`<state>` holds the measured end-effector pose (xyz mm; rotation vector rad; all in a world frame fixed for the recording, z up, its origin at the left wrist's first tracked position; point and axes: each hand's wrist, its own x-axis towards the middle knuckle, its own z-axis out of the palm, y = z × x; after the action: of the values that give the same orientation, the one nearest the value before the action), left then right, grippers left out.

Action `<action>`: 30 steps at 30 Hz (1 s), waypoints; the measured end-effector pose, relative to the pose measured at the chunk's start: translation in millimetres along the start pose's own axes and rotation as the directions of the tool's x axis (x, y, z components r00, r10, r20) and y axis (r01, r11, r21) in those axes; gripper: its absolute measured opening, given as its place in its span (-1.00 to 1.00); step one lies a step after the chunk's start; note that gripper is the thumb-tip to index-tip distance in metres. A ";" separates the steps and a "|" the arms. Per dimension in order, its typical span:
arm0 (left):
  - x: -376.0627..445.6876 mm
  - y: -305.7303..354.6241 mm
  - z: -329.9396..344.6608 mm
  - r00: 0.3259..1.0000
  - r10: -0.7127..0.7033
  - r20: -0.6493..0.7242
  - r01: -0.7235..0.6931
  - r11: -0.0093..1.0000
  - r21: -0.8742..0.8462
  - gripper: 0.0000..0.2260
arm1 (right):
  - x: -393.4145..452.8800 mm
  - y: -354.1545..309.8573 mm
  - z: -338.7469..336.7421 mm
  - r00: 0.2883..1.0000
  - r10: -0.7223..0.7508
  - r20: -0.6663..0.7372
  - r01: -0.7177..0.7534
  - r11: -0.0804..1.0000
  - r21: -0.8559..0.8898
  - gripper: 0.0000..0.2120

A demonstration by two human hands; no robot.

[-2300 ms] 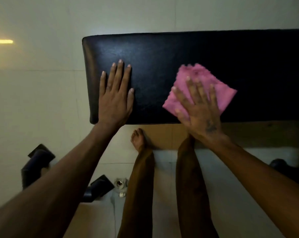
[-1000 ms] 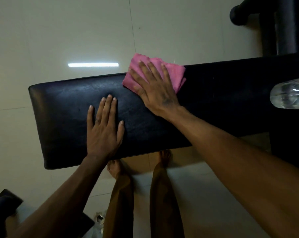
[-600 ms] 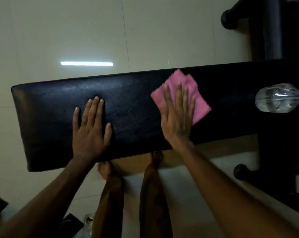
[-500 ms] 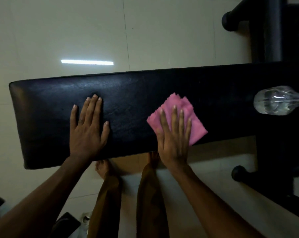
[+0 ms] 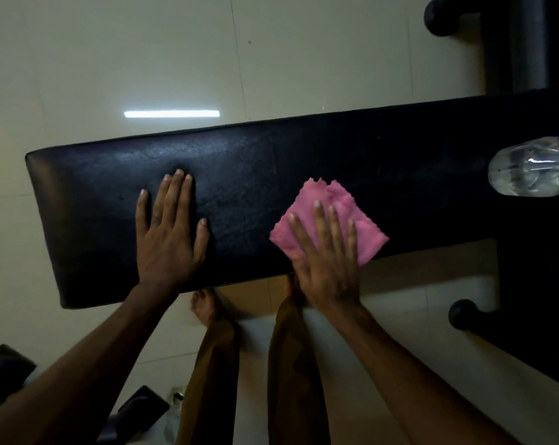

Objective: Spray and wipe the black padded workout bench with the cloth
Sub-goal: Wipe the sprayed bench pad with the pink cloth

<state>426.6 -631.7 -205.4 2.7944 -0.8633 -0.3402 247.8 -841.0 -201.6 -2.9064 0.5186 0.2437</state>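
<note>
Pale, glossy floor tiles (image 5: 111,59) carry the bright reflected bar of a strip light (image 5: 171,114) in a dim room. Black equipment frames (image 5: 525,43) (round-capped at the ends) stand at right; dark pads (image 5: 2,367) lie at lower left.

Dim, greenish indoor light. A bright strip of glare (image 5: 171,114) reflects off the glossy floor (image 5: 111,59) at eleven o'clock; faint sheen on the black bench pad (image 5: 239,175). Wide-angle distortion bows the edges. A clear bottle (image 5: 531,171) at three o'clock is blurred.
</note>
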 end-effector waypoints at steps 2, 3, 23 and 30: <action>0.4 -0.2 0.3 1.000 0.002 -0.006 -0.002 1.000 0.007 -0.39 | 4.1 14.2 2.1 0.987 0.152 -0.048 -0.151 0.988 0.008 -0.47; 0.2 -0.8 0.6 1.000 0.000 -0.005 0.000 1.000 0.011 -0.39 | 8.6 13.0 2.3 0.951 0.299 -0.074 -0.297 0.954 0.030 -0.46; 0.4 -1.0 -7.0 1.000 -0.009 -0.006 0.009 0.996 -0.087 -0.40 | 10.0 12.4 -2.9 0.997 -0.017 0.074 0.021 0.998 -0.051 -0.37; 3.9 25.8 -3.0 1.000 0.002 0.008 -0.001 0.995 -0.100 -0.42 | 60.7 50.7 -25.0 0.989 -0.076 0.123 0.078 0.997 -0.010 -0.40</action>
<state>416.9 -654.5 -196.6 2.7022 -0.8269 -0.3835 289.2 -912.6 -196.4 -2.8951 0.3852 0.4141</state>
